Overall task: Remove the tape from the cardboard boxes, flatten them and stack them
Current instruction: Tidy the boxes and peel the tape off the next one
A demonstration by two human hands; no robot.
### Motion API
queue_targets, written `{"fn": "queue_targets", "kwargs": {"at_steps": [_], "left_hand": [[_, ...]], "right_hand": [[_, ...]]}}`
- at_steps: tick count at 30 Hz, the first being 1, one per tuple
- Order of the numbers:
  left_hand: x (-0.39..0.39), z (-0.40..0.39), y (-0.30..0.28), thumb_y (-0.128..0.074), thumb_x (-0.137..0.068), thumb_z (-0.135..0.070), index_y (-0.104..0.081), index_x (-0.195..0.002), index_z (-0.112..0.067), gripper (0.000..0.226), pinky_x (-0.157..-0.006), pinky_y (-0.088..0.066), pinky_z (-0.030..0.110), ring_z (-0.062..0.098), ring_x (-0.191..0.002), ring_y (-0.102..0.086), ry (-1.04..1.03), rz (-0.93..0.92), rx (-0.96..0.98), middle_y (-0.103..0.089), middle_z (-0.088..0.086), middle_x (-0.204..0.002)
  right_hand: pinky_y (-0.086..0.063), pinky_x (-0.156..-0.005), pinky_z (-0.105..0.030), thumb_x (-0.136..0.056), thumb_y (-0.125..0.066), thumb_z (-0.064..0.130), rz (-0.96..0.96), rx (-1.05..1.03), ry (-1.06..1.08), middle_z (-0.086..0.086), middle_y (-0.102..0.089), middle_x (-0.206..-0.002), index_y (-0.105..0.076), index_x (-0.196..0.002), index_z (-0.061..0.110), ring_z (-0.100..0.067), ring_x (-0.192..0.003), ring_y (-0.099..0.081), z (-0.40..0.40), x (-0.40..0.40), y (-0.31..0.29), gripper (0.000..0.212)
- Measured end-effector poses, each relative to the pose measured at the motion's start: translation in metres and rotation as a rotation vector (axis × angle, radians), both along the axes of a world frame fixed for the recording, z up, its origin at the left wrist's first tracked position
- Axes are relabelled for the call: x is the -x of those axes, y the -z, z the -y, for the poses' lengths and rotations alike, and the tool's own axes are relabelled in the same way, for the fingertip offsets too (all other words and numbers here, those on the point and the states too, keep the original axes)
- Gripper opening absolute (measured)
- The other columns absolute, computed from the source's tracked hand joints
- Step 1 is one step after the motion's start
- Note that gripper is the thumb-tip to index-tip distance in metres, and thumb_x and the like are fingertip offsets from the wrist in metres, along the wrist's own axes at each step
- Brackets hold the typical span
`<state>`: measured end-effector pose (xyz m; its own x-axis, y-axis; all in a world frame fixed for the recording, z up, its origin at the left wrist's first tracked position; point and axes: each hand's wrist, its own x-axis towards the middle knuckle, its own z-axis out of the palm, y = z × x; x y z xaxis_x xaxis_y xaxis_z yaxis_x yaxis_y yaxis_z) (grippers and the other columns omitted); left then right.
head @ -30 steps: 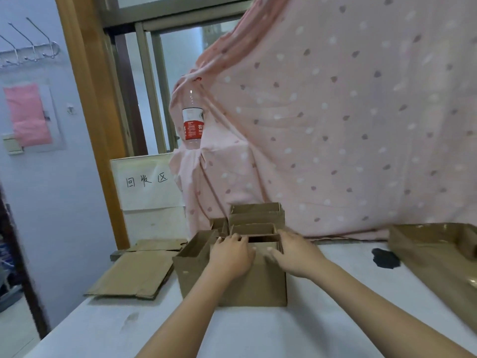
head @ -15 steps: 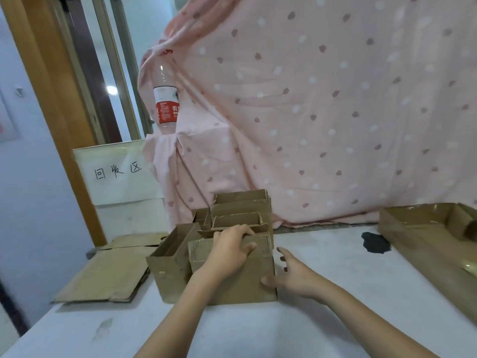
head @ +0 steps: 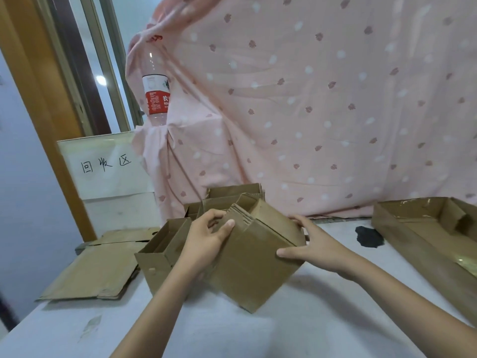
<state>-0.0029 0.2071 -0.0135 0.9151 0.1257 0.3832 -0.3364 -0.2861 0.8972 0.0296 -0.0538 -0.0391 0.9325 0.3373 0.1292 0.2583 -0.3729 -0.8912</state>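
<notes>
pink patterned cloth (head: 322, 104) hangs across the back of the scene, draped over a clear bottle with a red label (head: 156, 91) at its left edge. white tabletop (head: 232, 329) fills the lower frame. long open cardboard tray (head: 423, 236) lies at the right edge of the tabletop, a dark patch (head: 368, 236) on the surface just beside it. flattened cardboard stack (head: 95, 270) lies at the far left of the tabletop, in front of a white sign with handwritten characters (head: 105, 165).

held cardboard box (head: 255, 257) sits centre frame, tilted, one lower corner pointing down toward the tabletop; whether that corner touches cannot be told. open cardboard box (head: 160, 251) stands upright just to its left, touching or nearly so. more open boxes (head: 232, 193) sit behind, close against the cloth.

left hand (head: 206, 241): grip clamped on the held box's upper left edge, thumb on the near face, fingers curled over the rim. right hand (head: 313, 245): grip clamped on the box's right side, thumb along the near face, fingers wrapped behind the corner.
</notes>
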Motion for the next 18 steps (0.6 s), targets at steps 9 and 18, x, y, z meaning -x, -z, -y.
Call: {"fn": "queue_targets", "kwargs": {"at_steps": [9, 18], "left_hand": [[0.025, 0.016, -0.035, -0.042, -0.077, 0.018, -0.064, -0.118, -0.015, 0.057, -0.098, -0.030, 0.002, 0.004, -0.115, -0.055, -0.104, 0.287, -0.543, -0.063, -0.002, -0.120], [0.016, 0.065, -0.010, -0.013, -0.104, -0.054, -0.027, -0.156, -0.023, 0.063, -0.120, -0.012, 0.030, 0.012, -0.149, -0.021, 0.046, 0.015, -1.055, -0.028, -0.004, -0.161]], "right_hand": [[-0.027, -0.116, -0.031, -0.064, -0.088, 0.054, 0.212, 0.280, 0.023, 0.018, -0.025, -0.151, -0.016, -0.156, 0.036, -0.008, -0.143, -0.024, -0.020, 0.019, -0.025, 0.118], [-0.030, -0.102, -0.020, -0.105, -0.034, 0.044, 0.125, 0.052, 0.020, 0.019, -0.046, -0.142, -0.042, -0.144, 0.034, 0.001, -0.125, -0.046, -0.015, 0.024, -0.029, 0.041]]}}
